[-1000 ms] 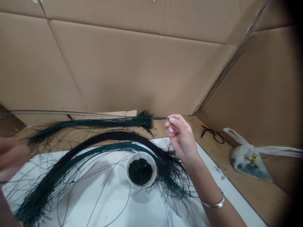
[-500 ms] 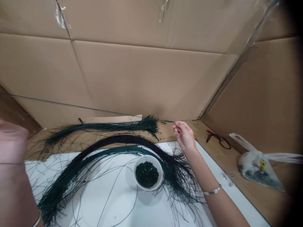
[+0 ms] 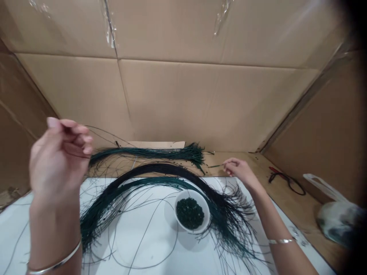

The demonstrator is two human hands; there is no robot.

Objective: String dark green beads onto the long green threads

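The left hand (image 3: pixel 59 154) has just lifted high into view above the white sheet (image 3: pixel 137 244), while the right hand (image 3: pixel 239 171) has dropped lower, close over the far edge of that sheet. The left fingers (image 3: pixel 76 133) are curled in toward the thumb, with a small gap showing. A thin thread (image 3: pixel 106 132) seems to run near them, but whether they have hold of it is hard to tell. The right fingers (image 3: pixel 231 162) are pinched closed on a short green strand (image 3: pixel 215 165), which points left toward a long bundle of dark green threads (image 3: pixel 149 153) lying on the wooden worktop (image 3: pixel 312 217). Loose dark beads (image 3: pixel 186 166) are scattered around that bundle's tip. Below it, a thick black arc of threads (image 3: pixel 163 169) and a dark green arc of threads (image 3: pixel 106 204) curve across the sheet. A white bowl (image 3: pixel 200 219) of dark green beads (image 3: pixel 189 213) sits under those arcs, just beside the right forearm (image 3: pixel 275 210). Cardboard walls (image 3: pixel 200 103) rise behind the worktop.
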